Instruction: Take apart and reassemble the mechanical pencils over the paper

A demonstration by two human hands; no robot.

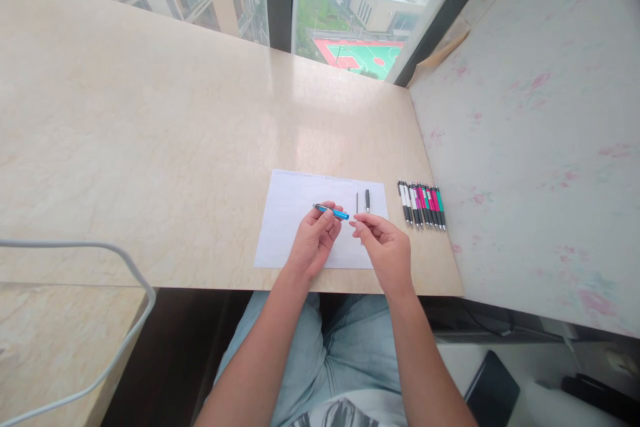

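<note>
My left hand (319, 235) is closed around a blue pen barrel (336, 213), which lies nearly level with its dark clip end to the left. Just off the barrel's right end, the thumb and fingers of my right hand (384, 245) are pinched together. Whatever they hold is too small to make out. Both hands are over a white sheet of paper (280, 227). Beyond my right hand, a thin dark pen refill (357, 203) and a black pen grip piece with a pale tip (367, 199) lie side by side on the sheet.
Several click pens (421, 205) in white, purple, pink and green lie in a row right of the paper, near the papered wall (530, 147). The pale stone-look counter (150, 147) runs left below the window. A grey cable (133, 263) loops at the lower left.
</note>
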